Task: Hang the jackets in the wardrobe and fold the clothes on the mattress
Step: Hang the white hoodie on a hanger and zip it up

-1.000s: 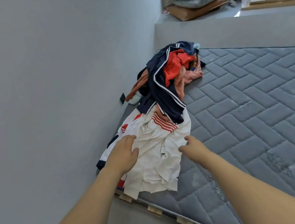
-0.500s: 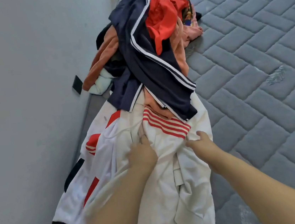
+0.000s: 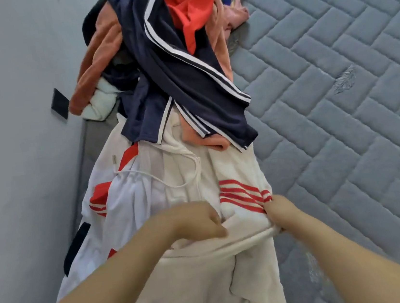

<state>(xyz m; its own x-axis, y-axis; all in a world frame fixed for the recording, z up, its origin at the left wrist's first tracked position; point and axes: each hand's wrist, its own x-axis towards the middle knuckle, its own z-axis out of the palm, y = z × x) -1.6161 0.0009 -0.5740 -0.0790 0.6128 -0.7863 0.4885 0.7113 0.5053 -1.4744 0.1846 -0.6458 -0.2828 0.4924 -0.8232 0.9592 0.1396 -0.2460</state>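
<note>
Plain grey wall (image 3: 14, 123), small dark wall plate (image 3: 60, 106), soft even light

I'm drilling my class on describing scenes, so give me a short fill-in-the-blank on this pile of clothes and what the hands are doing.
1. Both hands, the left hand and the right hand, grip the ____ garment with red stripes.
2. The navy garment has ____ stripes along its edge.
3. The clothes lie on a quilted ____ mattress.

Missing words: white; white; grey
</note>
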